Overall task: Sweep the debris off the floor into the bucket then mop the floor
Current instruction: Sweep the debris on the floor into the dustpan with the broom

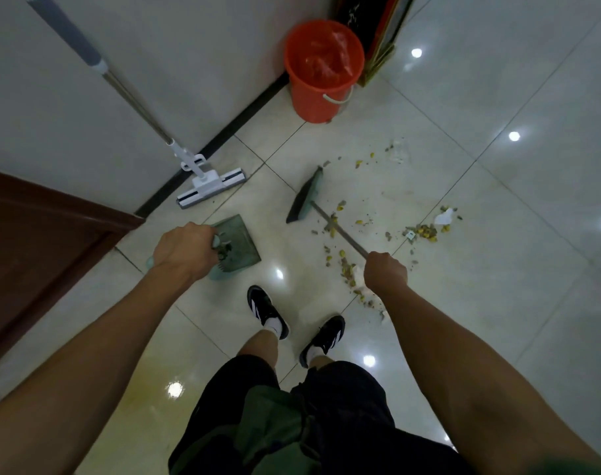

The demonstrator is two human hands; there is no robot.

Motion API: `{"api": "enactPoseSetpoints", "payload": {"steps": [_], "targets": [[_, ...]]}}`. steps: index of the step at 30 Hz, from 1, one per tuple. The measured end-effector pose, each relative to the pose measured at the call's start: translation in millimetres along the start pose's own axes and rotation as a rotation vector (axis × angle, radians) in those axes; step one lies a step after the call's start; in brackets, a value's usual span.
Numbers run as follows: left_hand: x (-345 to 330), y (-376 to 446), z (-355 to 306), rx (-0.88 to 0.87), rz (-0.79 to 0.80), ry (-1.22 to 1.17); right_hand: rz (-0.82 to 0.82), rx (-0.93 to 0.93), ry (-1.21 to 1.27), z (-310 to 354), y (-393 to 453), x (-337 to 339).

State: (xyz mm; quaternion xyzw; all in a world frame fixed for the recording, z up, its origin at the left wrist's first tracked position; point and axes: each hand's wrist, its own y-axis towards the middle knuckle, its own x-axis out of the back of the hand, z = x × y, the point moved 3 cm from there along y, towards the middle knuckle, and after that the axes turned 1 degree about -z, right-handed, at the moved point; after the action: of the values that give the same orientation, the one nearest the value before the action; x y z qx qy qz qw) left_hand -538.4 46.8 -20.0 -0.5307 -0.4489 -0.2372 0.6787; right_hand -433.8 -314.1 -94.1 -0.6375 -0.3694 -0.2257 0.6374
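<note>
Left hand grips a dustpan; right hand grips a broom. A hard stroke could scatter debris past the pan.

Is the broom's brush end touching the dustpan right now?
Apart. The head view shows a strip of bare floor tile between the broom head and the dustpan, which the left hand holds.

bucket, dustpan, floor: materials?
Bucket: likely plastic, matte orange moulded wall, thin plastic liner inside. Dustpan: probably plastic, dull grey-green, flat moulded tray; finish unclear. Floor: glazed tile, glossy, mirrors ceiling lights, grout lines.
</note>
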Motion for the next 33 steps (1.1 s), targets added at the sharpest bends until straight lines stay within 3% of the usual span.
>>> {"api": "enactPoseSetpoints", "payload": {"steps": [11, 18, 24, 33], "targets": [[24.9, -11.4, -132.8, -0.139, -0.074, 0.05, -0.047, -0.099, 0.173, -114.1, -40.8, -15.8], [49.8, -7.2, -162.0, -0.149, -0.189, 0.053, -0.061, -0.123, 0.266, -153.9, -43.2, -22.7], [78.2, 36.2, -152.5, -0.148, -0.189, 0.028, -0.055, -0.114, 0.394, -119.9, -11.3, -4.3], [124.0, 154.0, -110.5, -0.212, -0.091, -0.017, 0.014, -0.237, 0.754, -2.9, 81.9, 57.7]]}}
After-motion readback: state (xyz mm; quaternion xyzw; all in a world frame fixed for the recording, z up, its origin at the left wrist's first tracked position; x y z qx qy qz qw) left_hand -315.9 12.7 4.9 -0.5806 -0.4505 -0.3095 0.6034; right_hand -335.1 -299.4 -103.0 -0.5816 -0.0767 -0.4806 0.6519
